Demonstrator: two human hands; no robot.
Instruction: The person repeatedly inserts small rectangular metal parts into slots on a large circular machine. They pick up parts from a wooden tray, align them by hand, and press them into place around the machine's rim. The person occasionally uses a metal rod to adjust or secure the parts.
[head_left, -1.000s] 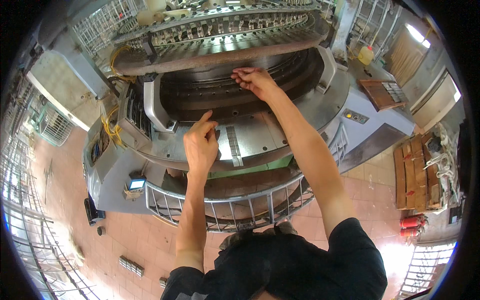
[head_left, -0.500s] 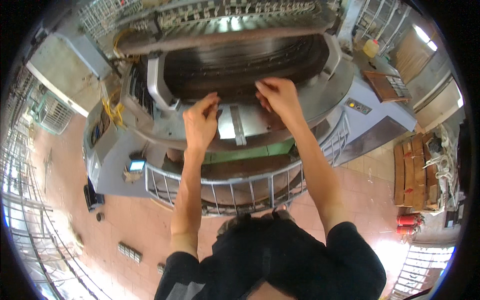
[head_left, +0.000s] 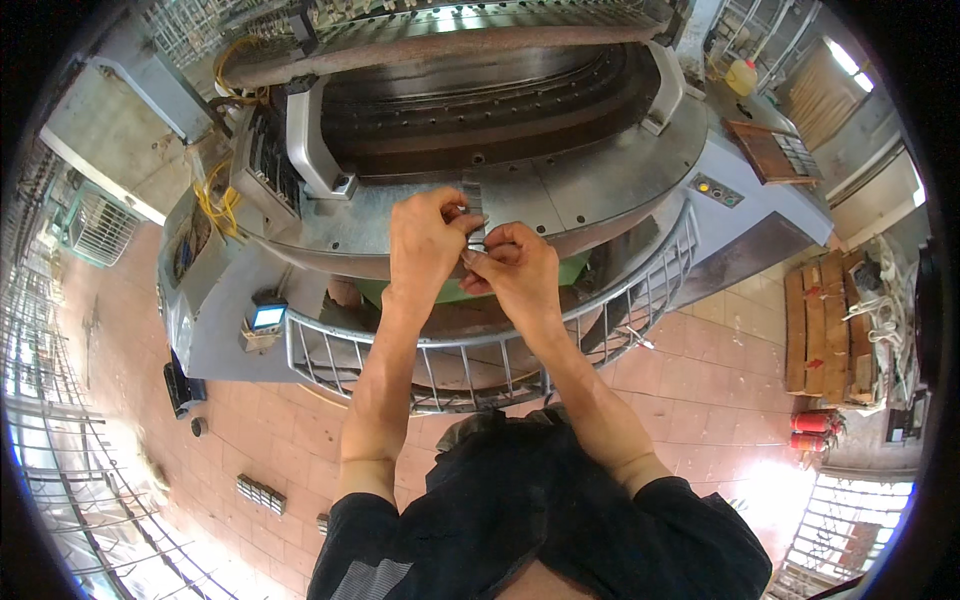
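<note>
Over the segmented metal strip point(head_left: 472, 186), our left hand point(head_left: 425, 238) and right hand point(head_left: 522, 272) have come together, fingers curled; whether they grip it, we cannot tell. It lies on a steel ledge point(head_left: 612, 182), seemingly for flat support, beyond a curved railing point(head_left: 465, 343).

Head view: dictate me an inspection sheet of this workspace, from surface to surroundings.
Surface: curved metal plate, with bolt holes.
Job's things: slim segmented metal strip, lying toward the plate's front edge.
Clutter: dark segmented block on the tiled floor.
Hands: left hand and right hand, fingers close together at the strip; grip unclear.
Cables: yellow cables, looped left of the plate.
Surroundings: wooden slats and red fire extinguishers, on the right.
</note>
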